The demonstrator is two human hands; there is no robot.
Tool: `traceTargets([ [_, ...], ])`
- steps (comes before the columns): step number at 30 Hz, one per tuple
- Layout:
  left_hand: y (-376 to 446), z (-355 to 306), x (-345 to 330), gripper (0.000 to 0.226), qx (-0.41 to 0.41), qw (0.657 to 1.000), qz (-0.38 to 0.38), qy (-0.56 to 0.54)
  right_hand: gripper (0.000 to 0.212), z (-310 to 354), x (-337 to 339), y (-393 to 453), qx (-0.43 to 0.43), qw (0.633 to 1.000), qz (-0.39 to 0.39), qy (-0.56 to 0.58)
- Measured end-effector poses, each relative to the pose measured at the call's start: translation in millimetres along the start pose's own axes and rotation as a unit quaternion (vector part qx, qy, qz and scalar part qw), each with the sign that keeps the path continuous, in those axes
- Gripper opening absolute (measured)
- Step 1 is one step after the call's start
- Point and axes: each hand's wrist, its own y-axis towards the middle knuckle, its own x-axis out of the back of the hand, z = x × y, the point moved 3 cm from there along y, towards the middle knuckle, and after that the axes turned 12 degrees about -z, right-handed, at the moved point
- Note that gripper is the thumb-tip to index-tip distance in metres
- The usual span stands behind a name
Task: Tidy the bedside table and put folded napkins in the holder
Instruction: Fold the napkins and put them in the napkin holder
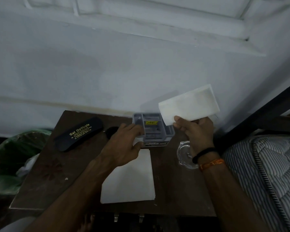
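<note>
The right hand (195, 131) is raised above the far right part of the table (57, 164), its thumb and fingers pinching the near edge of a folded white napkin (189, 104). The napkin is held clear of the table, tilted, with its far end toward the wall (107, 64). A black band (203, 154) and an orange thread (211, 163) circle the right wrist.

The left hand (124, 144) reaches across the middle of the table and grasps the left side of a clear plastic holder (153, 129), fingers curled against its far left wall and thumb at its near left corner. The holder stands at the far edge of the table, close to the wall, and is divided into several compartments; a yellow label (151, 122) shows inside it. Whether any napkin already lies in a compartment cannot be told.

Just near of the holder, a stack of flat white napkins (131, 180) lies on the table, partly under the left forearm. A glass ashtray (185, 154) sits to the right, partly behind the right wrist. A black spectacle case (79, 133) with gold lettering lies at the far left, and a small dark round object (111, 131), too dim to identify, rests between it and the left hand.

Left of the table stands a bin lined with a green bag (12, 151). A striped mattress (266, 173) lies to the right.
</note>
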Motion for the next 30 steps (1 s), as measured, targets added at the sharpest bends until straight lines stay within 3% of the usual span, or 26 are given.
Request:
traceTargets([
  [3, 2.2, 3.0, 5.0, 0.031, 0.002, 1.000, 0.000, 0.005, 0.040, -5.2, -14.4, 4.9, -0.015, 1.000, 0.010, 0.014],
  [8, 3.8, 9.2, 6.6, 0.024, 0.004, 1.000, -0.019, -0.016, 0.022, -10.8, -34.4, 15.4, -0.025, 0.998, 0.051, 0.010],
  [11, 10.0, 11.4, 11.7, 0.017, 0.014, 0.995, -0.080, -0.063, 0.018, -13.6, -44.0, 21.9, -0.005, 0.996, 0.091, -0.021],
  [14, 26.1, 13.2, 20.9, 0.036, 0.048, 0.978, -0.175, -0.102, 0.024, -17.8, -51.2, 30.2, 0.036, 0.989, 0.116, -0.085],
  [16, 38.5, 13.5, 22.0, 0.057, 0.090, 0.974, -0.178, -0.111, 0.029, -19.2, -54.5, 34.5, 0.074, 0.980, 0.127, -0.137],
  [18, 49.7, 10.7, 19.6, 0.065, 0.105, 0.974, -0.156, -0.123, 0.030, -17.8, -56.9, 36.6, 0.116, 0.966, 0.137, -0.184],
  [22, 63.7, 5.6, 13.7, 0.042, 0.077, 0.979, -0.149, -0.112, 0.033, -15.0, -58.4, 38.9, 0.183, 0.939, 0.137, -0.256],
  [25, 66.5, 6.7, 13.0, 0.018, 0.065, 0.974, -0.182, -0.118, 0.033, -14.1, -56.2, 39.5, 0.180, 0.940, 0.129, -0.258],
  [30, 71.1, 9.4, 4.7, 0.011, 0.105, 0.966, -0.190, -0.144, 0.045, -18.6, -48.0, 44.4, 0.148, 0.931, 0.127, -0.308],
])
